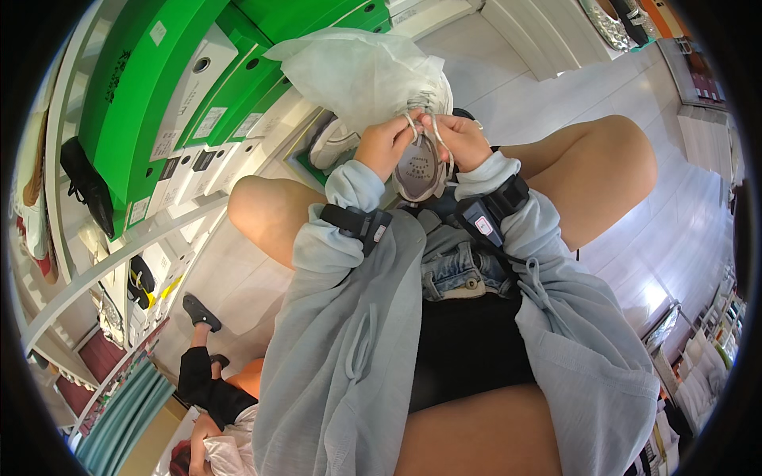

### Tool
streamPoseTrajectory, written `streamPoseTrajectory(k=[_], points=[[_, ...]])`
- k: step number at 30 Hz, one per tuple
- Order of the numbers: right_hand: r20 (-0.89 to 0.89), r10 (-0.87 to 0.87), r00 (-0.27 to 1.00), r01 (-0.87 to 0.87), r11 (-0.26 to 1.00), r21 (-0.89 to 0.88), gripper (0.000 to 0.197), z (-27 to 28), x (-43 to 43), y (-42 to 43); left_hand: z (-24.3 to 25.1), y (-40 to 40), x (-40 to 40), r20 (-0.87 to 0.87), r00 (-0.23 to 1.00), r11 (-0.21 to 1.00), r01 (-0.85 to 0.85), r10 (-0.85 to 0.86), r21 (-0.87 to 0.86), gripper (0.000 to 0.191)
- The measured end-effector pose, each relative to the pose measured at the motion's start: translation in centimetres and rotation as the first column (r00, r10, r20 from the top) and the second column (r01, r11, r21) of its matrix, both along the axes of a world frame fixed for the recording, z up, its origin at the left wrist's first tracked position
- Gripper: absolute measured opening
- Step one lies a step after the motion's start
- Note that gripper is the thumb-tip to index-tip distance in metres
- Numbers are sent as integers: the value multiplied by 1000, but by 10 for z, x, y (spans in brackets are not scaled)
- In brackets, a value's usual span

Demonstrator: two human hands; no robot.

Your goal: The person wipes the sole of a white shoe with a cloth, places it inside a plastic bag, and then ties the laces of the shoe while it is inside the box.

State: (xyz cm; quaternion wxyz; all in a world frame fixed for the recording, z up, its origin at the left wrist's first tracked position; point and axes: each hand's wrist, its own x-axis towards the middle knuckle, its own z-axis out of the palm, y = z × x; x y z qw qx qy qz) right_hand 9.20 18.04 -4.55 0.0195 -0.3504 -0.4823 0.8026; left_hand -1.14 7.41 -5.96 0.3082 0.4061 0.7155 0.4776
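A light-coloured lace-up shoe [415, 172] rests between my bent knees, its heel towards me and its grey insole bearing writing. Both hands meet over its tongue. My left hand [386, 143] pinches a pale shoelace on the left, and my right hand [461, 141] holds the lace on the right, a loose length hanging beside its fingers. Thin white wrapping paper [357, 71] spreads around and beyond the toe. To the left of my left hand, another light shoe [333, 143] lies in an open shoebox [296, 159].
Green shoeboxes [149, 89] and white ones fill the shelves at left, with a black pointed shoe [87, 187] on the near edge. White boxes [536, 30] stand beyond the paper. Another person [217, 392] is at lower left. Racks of goods line the right rim.
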Motion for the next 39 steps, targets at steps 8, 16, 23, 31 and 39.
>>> streamPoseTrajectory(k=[8,16,23,31,39], points=[[-52,261,964,-249,953,175,30,0,-5,5,7,0,-5,-150,982,990,103,-117,-101,22],[-92,265,960,-262,964,41,30,-12,-7,12,-6,-2,-11,-41,990,990,134,-135,-32,27],[-118,247,962,-251,968,-23,25,-31,-5,20,3,1,-10,34,984,971,179,-176,-158,33],[-88,266,960,-240,942,234,24,-22,-4,12,5,-1,-5,32,992,990,123,-121,-63,37],[-83,326,942,-316,941,118,28,-13,-4,17,7,-4,-4,-45,990,991,130,-130,-8,38]])
